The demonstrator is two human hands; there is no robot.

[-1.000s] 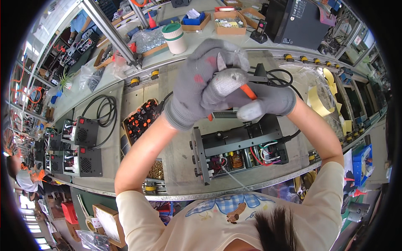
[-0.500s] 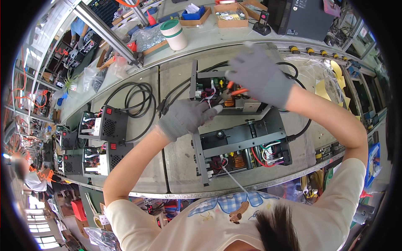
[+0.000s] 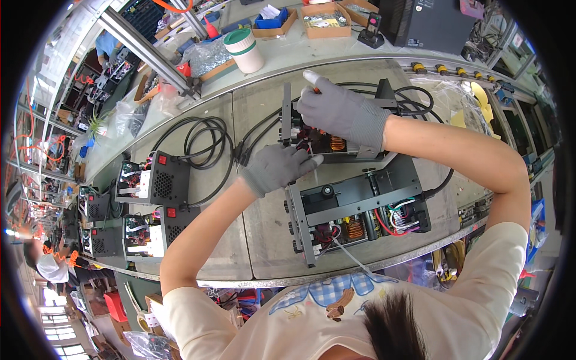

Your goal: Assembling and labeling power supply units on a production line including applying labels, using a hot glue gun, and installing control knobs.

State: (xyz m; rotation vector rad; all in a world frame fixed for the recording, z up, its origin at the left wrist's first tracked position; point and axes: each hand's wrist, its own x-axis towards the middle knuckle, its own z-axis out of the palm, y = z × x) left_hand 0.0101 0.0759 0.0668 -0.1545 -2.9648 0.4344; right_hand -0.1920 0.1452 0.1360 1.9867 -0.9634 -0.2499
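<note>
My gloved right hand [image 3: 342, 111] is closed round orange-handled pliers [image 3: 316, 90]. Only a bit of the handle shows; the jaws are hidden. It is over the far open-topped black electronic unit [image 3: 354, 153], which has a copper coil and wires inside. At that unit's left end, my gloved left hand [image 3: 279, 168] has its fingers bent together over the wires, and what they pinch is hidden. A thin white cable tie tail [image 3: 316, 177] hangs by its fingertips. Closer to me lies a second open unit [image 3: 360, 207], a long white tie [image 3: 354, 255] sticking out of it.
Several black units with red switches [image 3: 162, 160] stand at the left, beside a coiled black cable [image 3: 207, 138]. Behind the bench rail are a white jar with a green lid [image 3: 243, 51], parts boxes [image 3: 326, 21] and a black case [image 3: 420, 24]. Another person works far left.
My right hand has moved left and down, its spread fingers closing round the plier handles. My left hand has shifted slightly right. The whole view has shifted a little.
</note>
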